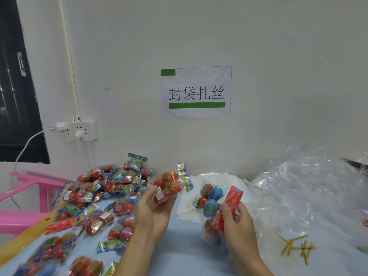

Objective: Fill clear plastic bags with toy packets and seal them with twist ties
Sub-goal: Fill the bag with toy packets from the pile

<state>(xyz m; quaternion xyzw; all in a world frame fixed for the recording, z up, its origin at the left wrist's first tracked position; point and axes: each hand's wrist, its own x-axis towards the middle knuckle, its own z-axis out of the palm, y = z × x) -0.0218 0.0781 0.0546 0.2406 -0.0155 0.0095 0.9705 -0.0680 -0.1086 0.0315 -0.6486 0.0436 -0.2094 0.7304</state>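
- left hand (153,210): palm up, fingers curled under one toy packet (169,186) of red and orange eggs, lifted above the blue table (179,251).
- right hand (237,218): thumb and fingers pinch the red flowered header card (229,208) of a second packet (211,198) holding blue and red eggs; a clear plastic bag (214,236) hangs below that hand with more eggs inside, blurred.
- the two held packets are apart, a gap between them.
- loose packet pile (111,188): covers the table's left half up to the wall; too many and too overlapped to count.
- open room: a bare blue strip between the forearms, running to the near edge.
- twist ties (296,248): yellow, scattered near the right edge; several, exact count unclear.
- heap of clear bags (310,186): fills the far right corner.
- pink plastic frame (29,188): beside the table's left edge.
- one paper sign (196,92) on the wall; one double wall socket (76,130) with two plugs.
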